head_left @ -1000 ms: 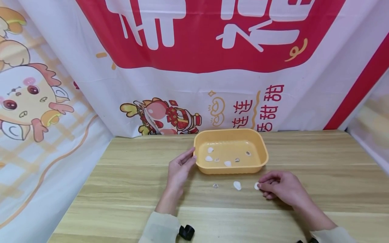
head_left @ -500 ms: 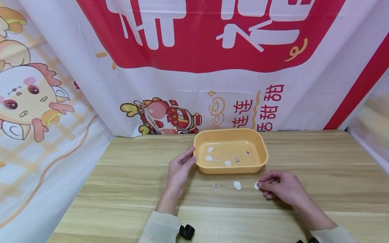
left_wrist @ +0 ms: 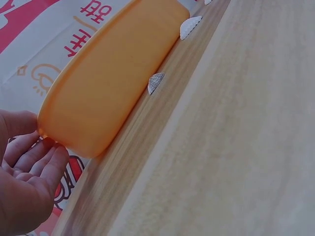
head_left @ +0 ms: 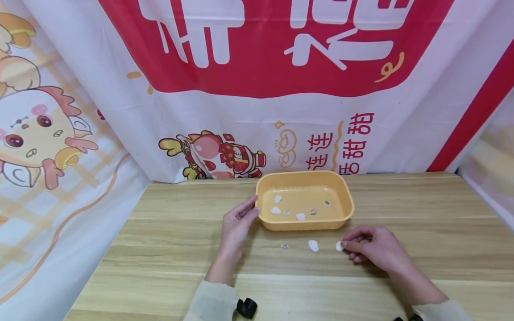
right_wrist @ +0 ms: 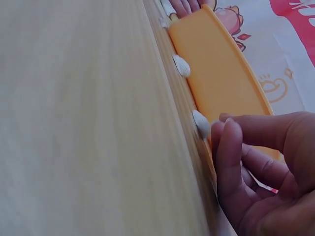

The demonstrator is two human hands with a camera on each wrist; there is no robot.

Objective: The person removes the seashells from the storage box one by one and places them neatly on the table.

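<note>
A yellow-orange plastic basin (head_left: 306, 226) stands at the back of the table, with several small seashells (head_left: 275, 210) on its floor. My left hand (head_left: 237, 229) holds its left end; in the left wrist view the thumb and curled fingers (left_wrist: 54, 167) meet the basin's end wall. Three shells lie in a row before the basin: a small grey ribbed shell (left_wrist: 156, 82), a larger white shell (head_left: 313, 245) and a white rounded shell (head_left: 339, 246). At the rounded one, my right hand (head_left: 371, 247) pinches its edge between thumb and forefinger, low over the table.
The wooden table (head_left: 160, 249) runs back to a white cloth backdrop (head_left: 225, 107) with red and cartoon prints, right behind the basin. Another printed cloth (head_left: 48, 214) hangs along the left side. Black straps (head_left: 246, 307) sit at the sleeve cuffs.
The head view has shifted very slightly. Both hands, the basin and the shells keep their places.
</note>
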